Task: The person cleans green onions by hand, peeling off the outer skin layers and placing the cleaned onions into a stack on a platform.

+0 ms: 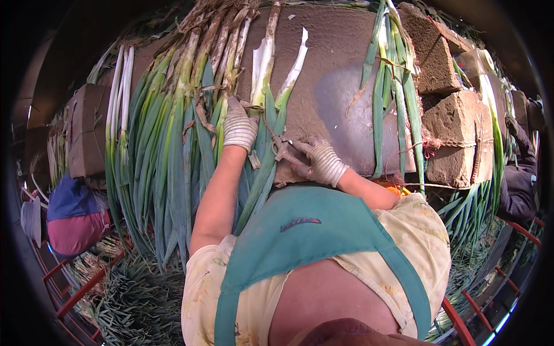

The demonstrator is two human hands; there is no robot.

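My left hand [239,125], in a striped work glove, grips a long green onion among the unpeeled stalks, its fingers around the stem where dry brown leaves hang. My right hand [324,161], gloved the same way, holds a worn pair of scissors [283,151] whose blades point up and left toward my left hand. Between my hands lie two green onions [269,93] [295,71] with white, partly stripped shanks. Left of my left hand spreads a thick row of soil-covered green onions [177,93], roots at the far side and leaves hanging over the near edge.
The dusty work surface [337,47] bears scraps. Several clean-shanked green onions [123,86] lie far left, others [391,78] at right beside rough blocks [454,134] tied with rope. Another person's dark sleeve [517,190] is at right. Red metal rails [82,294] and heaped onions lie below.
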